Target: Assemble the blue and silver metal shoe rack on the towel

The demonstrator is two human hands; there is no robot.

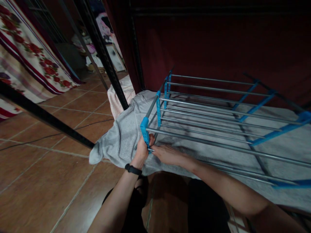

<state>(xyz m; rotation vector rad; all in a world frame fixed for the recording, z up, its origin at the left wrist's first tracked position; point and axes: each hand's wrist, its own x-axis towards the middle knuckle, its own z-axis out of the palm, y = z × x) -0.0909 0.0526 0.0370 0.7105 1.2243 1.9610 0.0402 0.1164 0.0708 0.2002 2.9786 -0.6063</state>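
A rack of thin metal tubes (206,139) joined by blue plastic connectors lies across a grey blanket (123,136), stretching off to the right. My left hand (143,149), with a black band on its wrist, is closed around the lower part of the near-left blue connector (145,127). Beside it, my right hand (167,154) pinches the end of a short metal rod (151,149) at the foot of that connector. My fingers partly hide where rod and connector meet. More blue connectors (158,110) stand along the rack's left end.
Dark metal posts (104,55) rise at the left, and another dark bar (46,115) slants down to the blanket. A dark red curtain (206,48) hangs behind the rack. A thin cable (60,133) crosses the tiled floor (55,171). A flowered curtain (36,55) hangs far left.
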